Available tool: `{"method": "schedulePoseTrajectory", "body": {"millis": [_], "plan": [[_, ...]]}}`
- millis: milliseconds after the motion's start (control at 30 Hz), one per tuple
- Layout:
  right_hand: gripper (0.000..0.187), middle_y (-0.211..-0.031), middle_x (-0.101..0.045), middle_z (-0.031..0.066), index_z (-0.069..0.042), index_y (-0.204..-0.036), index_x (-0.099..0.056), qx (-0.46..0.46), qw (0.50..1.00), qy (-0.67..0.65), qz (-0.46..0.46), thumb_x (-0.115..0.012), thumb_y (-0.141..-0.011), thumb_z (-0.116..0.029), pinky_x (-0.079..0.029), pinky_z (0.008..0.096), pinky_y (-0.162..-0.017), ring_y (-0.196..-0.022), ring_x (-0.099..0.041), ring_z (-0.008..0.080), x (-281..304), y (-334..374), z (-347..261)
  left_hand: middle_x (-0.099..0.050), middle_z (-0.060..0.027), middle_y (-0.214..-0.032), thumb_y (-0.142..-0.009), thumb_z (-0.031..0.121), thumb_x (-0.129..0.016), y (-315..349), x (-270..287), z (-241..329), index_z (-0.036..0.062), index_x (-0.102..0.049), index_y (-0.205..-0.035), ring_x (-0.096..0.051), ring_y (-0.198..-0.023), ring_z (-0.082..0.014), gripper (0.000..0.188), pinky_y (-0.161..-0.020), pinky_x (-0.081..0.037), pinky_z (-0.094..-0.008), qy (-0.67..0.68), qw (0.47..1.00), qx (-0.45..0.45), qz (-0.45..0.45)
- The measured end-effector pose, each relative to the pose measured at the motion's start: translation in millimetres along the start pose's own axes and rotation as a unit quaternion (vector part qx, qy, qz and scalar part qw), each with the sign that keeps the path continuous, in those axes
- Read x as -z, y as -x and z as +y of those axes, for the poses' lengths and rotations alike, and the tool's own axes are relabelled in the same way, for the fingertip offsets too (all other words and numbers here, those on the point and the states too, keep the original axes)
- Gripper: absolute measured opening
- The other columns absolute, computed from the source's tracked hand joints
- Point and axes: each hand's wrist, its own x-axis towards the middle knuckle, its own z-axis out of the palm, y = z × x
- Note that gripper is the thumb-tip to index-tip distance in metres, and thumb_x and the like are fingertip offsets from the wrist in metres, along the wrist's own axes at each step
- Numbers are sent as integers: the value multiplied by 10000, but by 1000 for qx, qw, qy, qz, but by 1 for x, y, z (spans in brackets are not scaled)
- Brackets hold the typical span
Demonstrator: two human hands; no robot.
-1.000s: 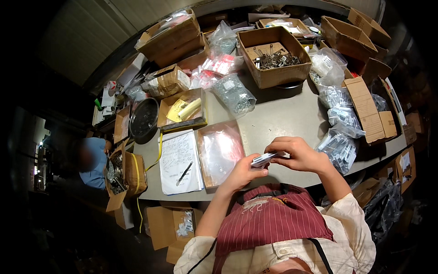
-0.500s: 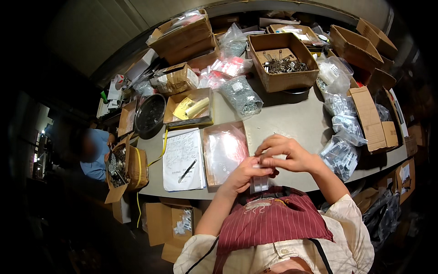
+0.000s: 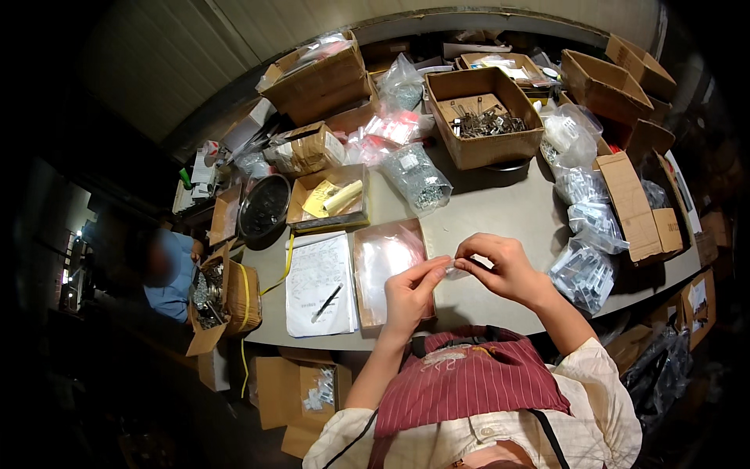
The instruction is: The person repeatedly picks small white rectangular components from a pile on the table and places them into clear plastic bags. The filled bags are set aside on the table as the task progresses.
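Note:
Above the near edge of the table my left hand is closed, thumb and fingers pressed together. My right hand meets it from the right, also closed in a pinch. Between the fingertips shows a small clear plastic bag, mostly hidden by the fingers, its contents too small to make out. Just left of my hands lies a shallow cardboard box holding flat clear bags. Beside that box a black pen rests on written paper sheets.
An open carton of metal parts stands at the back, with a bag of small hardware to its left. Bagged metal parts line the right side by an open carton. A black round tray and a person in blue are left.
The clear bag that hung below my hands with pale pieces in it no longer shows there. My hands have drawn slightly apart, fingertips still meeting. The whole view has shifted slightly.

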Motion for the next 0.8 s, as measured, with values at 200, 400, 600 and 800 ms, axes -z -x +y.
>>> {"method": "schedulePoseTrajectory", "body": {"millis": [200, 400, 600, 800], "plan": [[84, -844, -666, 124, 10, -914, -653, 39, 995, -39, 89, -713, -859, -11, -524, 337, -683, -758, -656, 262, -4, -6, -14, -693, -77, -998, -971, 35, -627, 6, -4, 12, -60, -665, -1038, -640, -896, -112, 123, -803, -510, -243, 76, 988, -105, 90], [133, -912, -641, 139, -5, -979, -616, 30, 995, -84, 34, -689, -871, -31, -516, 365, -724, -824, -641, 300, -28, -5, -21, -693, -109, -907, -929, 40, -636, 17, 10, -9, -25, -652, -980, -664, -833, -174, 84, -763, -516, -295, -42, 975, -184, 117], [104, -909, -621, 133, -39, -973, -597, 93, 994, -8, -57, -651, -885, -52, -462, 429, -826, -889, -580, 350, -61, -11, -33, -650, -140, -826, -864, 11, -657, 45, 26, 17, 1, -618, -886, -646, -747, -319, 46, -677, -509, -374, -297, 881, -318, 185], [289, -873, -549, 154, -16, -946, -544, 229, 966, 0, -123, -687, -698, -55, -446, 432, -854, -856, -553, 371, -114, -21, -45, -652, -129, -830, -867, 21, -655, 94, 67, 12, 10, -620, -886, -646, -764, -325, 42, -681, -510, -385, -383, 843, -295, 235]]}}
